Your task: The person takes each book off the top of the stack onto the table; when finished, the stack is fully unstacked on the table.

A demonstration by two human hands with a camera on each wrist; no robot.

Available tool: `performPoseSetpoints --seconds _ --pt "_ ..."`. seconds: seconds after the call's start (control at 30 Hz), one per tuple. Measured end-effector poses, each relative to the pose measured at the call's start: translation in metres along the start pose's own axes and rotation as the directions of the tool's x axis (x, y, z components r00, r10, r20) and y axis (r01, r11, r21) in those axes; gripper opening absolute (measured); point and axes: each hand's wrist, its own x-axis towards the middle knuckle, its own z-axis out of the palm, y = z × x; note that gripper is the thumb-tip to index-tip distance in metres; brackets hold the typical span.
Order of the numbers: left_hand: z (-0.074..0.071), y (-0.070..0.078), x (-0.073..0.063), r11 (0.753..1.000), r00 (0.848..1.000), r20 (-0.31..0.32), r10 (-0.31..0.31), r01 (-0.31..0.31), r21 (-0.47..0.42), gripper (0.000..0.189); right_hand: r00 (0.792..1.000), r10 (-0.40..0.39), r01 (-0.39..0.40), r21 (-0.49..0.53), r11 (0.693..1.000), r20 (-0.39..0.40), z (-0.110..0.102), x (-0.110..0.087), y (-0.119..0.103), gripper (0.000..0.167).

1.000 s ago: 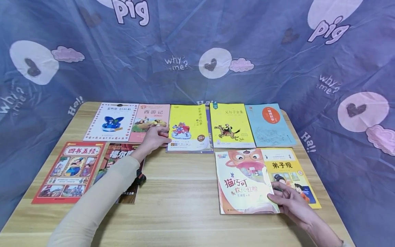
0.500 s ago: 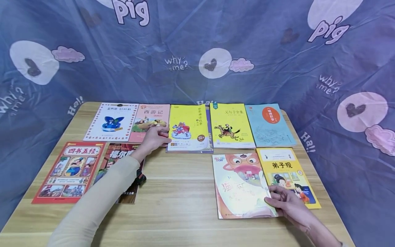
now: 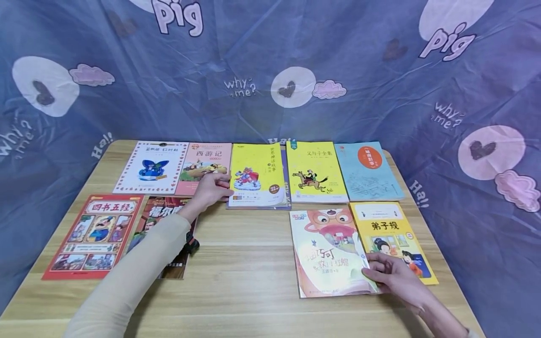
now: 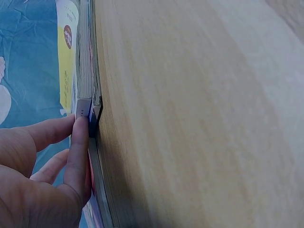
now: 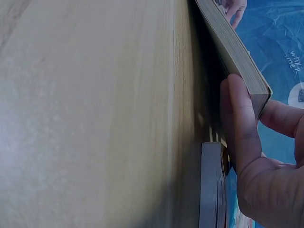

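Observation:
My right hand (image 3: 395, 277) pinches the lower right edge of a white and pink picture book (image 3: 325, 253), thumb on the cover, fingers beneath. In the right wrist view this book (image 5: 232, 47) is tilted, its held edge raised off the table. Just to its right lies a yellow book (image 3: 382, 225) with two cartoon children, close to the same hand. My left hand (image 3: 210, 190) pinches the lower left corner of another yellow book (image 3: 259, 164) with a red-caped figure. In the left wrist view, thumb and fingers (image 4: 76, 156) meet at its spine. A purple book (image 3: 287, 188) shows beneath it.
Along the back lie a white book (image 3: 154, 164), a pink book (image 3: 207, 155), a yellow horse-rider book (image 3: 314, 169) and a blue book (image 3: 369, 173). At left are a red book (image 3: 95, 234) and a dark book (image 3: 175, 265), partly under my left arm. A blue curtain (image 3: 262, 117) hangs behind.
My right hand has shifted the white and pink book a little left and toward the front edge, uncovering the cartoon-children book's left side. The left hand stays put.

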Motion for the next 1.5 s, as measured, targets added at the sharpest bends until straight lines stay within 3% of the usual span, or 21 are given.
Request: performPoseSetpoints --seconds 0.23,0.37,0.47,0.73,0.87,1.0,1.23,1.3,1.5 --pt "0.0 -0.001 0.0 1.0 1.0 0.002 0.006 -0.006 -0.006 0.06 1.0 -0.01 0.011 -0.112 0.994 0.003 -0.002 -0.003 -0.006 0.066" --pt "0.0 -0.001 0.0 1.0 1.0 0.003 0.008 -0.008 -0.013 0.06 0.999 -0.038 0.038 -0.206 0.978 0.006 -0.009 -0.006 -0.02 0.058" --pt "-0.001 -0.001 0.001 1.0 1.0 0.001 0.009 -0.009 -0.02 0.06 0.996 -0.08 0.069 -0.238 0.969 -0.035 -0.011 -0.003 -0.033 0.051" --pt "0.001 0.0 0.0 1.0 1.0 -0.012 0.01 -0.01 -0.009 0.061 0.973 -0.223 0.207 -0.212 0.955 -0.056 -0.001 0.032 -0.072 0.053" --pt "0.002 0.002 0.0 1.0 1.0 -0.023 0.008 -0.008 0.008 0.062 0.952 -0.301 0.278 -0.246 0.928 -0.057 0.008 0.057 -0.092 0.05" --pt "0.005 0.003 0.001 0.999 0.999 -0.038 0.006 -0.004 0.038 0.062 0.906 -0.423 0.385 -0.347 0.855 -0.035 0.017 0.085 -0.105 0.041" --pt "0.008 0.006 0.001 0.994 0.997 -0.07 0.01 -0.002 0.111 0.064 0.811 -0.58 0.527 -0.529 0.665 0.079 0.031 0.124 -0.124 0.034" --pt "0.009 0.007 0.001 0.991 0.997 -0.08 0.013 -0.002 0.134 0.064 0.793 -0.595 0.546 -0.586 0.599 0.131 0.034 0.132 -0.129 0.034" --pt "0.01 0.008 0.001 0.987 0.995 -0.097 0.026 -0.01 0.163 0.063 0.746 -0.603 0.567 -0.743 0.355 0.282 0.043 0.153 -0.139 0.036"
